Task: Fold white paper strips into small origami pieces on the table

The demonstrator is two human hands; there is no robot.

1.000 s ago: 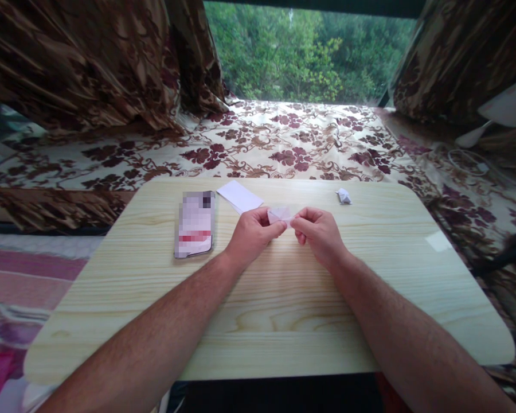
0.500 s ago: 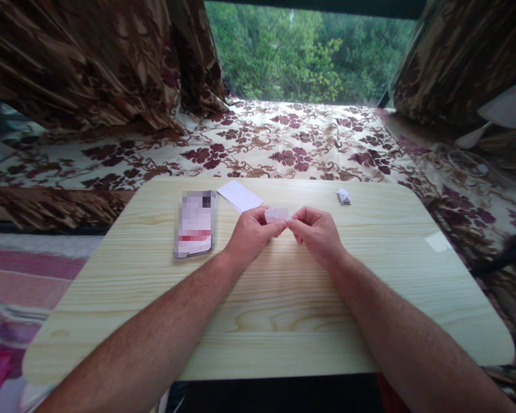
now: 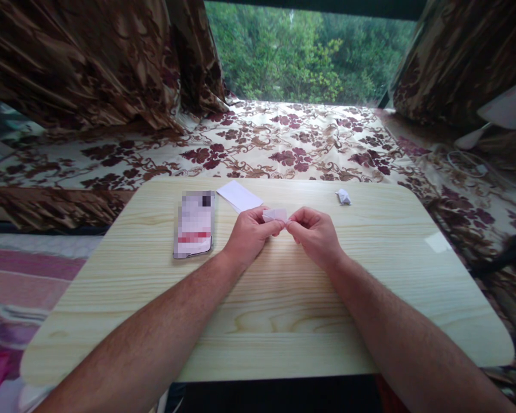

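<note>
A small folded piece of white paper is held between my two hands, above the far half of the wooden table. My left hand is closed on its left side, thumb along the near edge. At the paper's right end, the fingertips of my right hand pinch the edge. My fingers hide part of the folds. Just beyond my left hand lies a white sheet stack, flat on the table. A small folded white paper shape sits past my right hand.
A phone, partly pixelated, lies left of my hands. Near the table's right edge is a small pale paper piece. Behind the table spreads a floral cloth below a window. A white lamp stands at far right.
The folded paper and my right fingertips have shifted slightly left, and the paper's tilt has changed a little. Both hands keep their grip; the things on the table stay put.
</note>
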